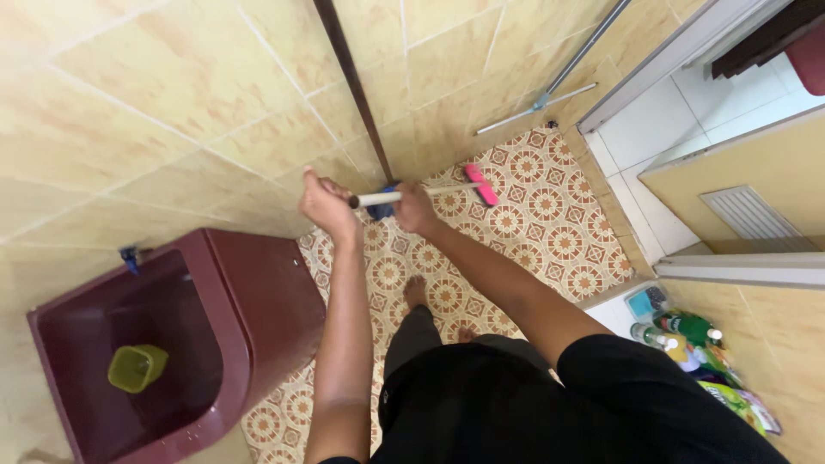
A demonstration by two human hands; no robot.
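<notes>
Two hands on white long-handled floor brush with pink head (447,190). Head view: left hand (325,204) clamped at handle end, right hand (413,209) clamped lower. Pink head on patterned floor tiles (550,232) near wall corner. Scrubbing appears underway; maroon basin (258,292) at floor's left edge untouched.

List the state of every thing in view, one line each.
Left hand: closed around the handle's top end.
Right hand: gripping the handle lower down.
Pink floor brush: head down on the patterned floor tiles.
Maroon water basin: open.
Green dipper: inside basin.
Bathroom door: open.
</notes>
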